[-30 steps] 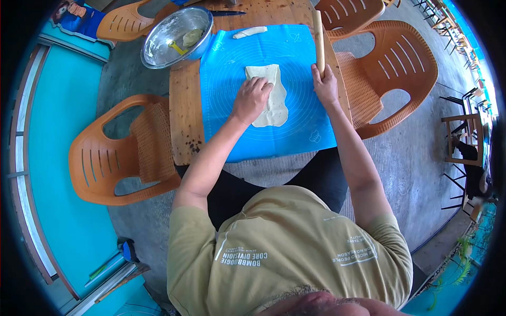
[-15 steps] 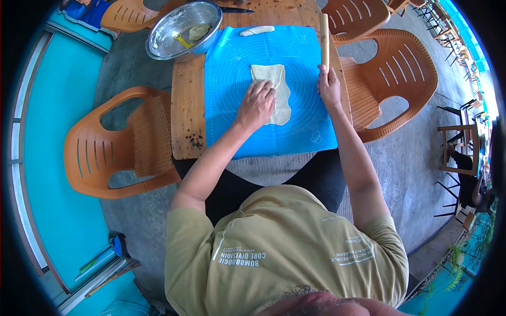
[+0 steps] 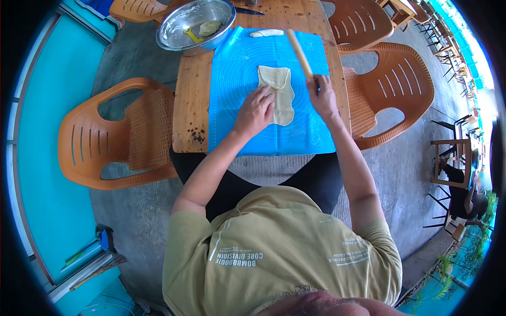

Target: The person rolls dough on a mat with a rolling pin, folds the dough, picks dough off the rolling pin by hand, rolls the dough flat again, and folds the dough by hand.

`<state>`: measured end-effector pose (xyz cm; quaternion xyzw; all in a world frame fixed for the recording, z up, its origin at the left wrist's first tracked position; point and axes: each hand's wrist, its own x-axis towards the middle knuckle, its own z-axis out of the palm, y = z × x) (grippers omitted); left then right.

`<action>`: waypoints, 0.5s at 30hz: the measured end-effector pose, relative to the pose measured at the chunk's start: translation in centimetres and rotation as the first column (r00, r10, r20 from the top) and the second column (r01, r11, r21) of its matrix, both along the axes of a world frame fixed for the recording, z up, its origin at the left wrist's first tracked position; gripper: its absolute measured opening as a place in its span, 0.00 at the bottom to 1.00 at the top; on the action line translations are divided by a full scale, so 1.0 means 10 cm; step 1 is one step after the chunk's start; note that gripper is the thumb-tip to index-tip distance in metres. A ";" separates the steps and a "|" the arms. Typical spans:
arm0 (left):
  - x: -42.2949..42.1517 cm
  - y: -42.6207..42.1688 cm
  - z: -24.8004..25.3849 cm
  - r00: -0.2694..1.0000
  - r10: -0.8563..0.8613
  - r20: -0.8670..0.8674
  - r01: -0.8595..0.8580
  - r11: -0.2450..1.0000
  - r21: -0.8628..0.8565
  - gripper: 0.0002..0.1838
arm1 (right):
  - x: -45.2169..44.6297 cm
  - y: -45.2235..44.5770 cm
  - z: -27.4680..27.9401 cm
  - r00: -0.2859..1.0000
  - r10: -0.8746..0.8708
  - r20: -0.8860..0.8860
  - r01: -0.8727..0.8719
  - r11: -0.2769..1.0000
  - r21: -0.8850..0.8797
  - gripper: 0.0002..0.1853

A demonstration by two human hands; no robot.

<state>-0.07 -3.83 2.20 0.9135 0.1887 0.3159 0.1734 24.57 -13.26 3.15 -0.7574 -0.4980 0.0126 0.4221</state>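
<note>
A flattened sheet of dough (image 3: 283, 108) lies on the blue baking mat (image 3: 232, 134), its far end folded over toward me. My left hand (image 3: 255, 111) rests at the sheet's left edge, fingers stretched out and fingertips touching the dough near the fold. My right hand (image 3: 322, 97) grips the near end of a wooden rolling pin (image 3: 299, 52), which slants away from me to the left over the mat's right side. Beyond the sheet, a rolled piece of dough (image 3: 266, 33) lies near the mat's far edge.
A metal bowl (image 3: 167, 39) at the table's far left holds a dough lump (image 3: 210, 28) and a yellow tool (image 3: 193, 36). Behind it lies a dark knife (image 3: 249, 10). Orange chairs (image 3: 95, 139) flank the wooden table (image 3: 190, 100). Dark bits (image 3: 196, 135) sit near its left corner.
The rolling pin has swung from upright at the mat's right edge to a leftward slant, my right hand moving slightly left. My left hand has slid off the dough's middle to its left edge.
</note>
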 end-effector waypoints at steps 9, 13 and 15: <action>0.07 0.53 0.01 0.989 0.116 0.086 -0.118 0.993 0.015 0.19 | -0.93 0.13 0.23 0.961 -0.014 0.278 0.047 0.993 -0.113 0.19; 0.26 0.85 0.06 0.990 0.140 0.031 -0.141 0.989 0.048 0.21 | -1.05 0.25 0.24 0.945 0.010 0.328 0.071 0.970 -0.234 0.17; 0.37 0.96 0.02 0.995 0.095 -0.022 -0.092 0.989 0.118 0.23 | -1.06 0.25 0.18 0.975 0.037 0.217 0.055 0.914 -0.401 0.20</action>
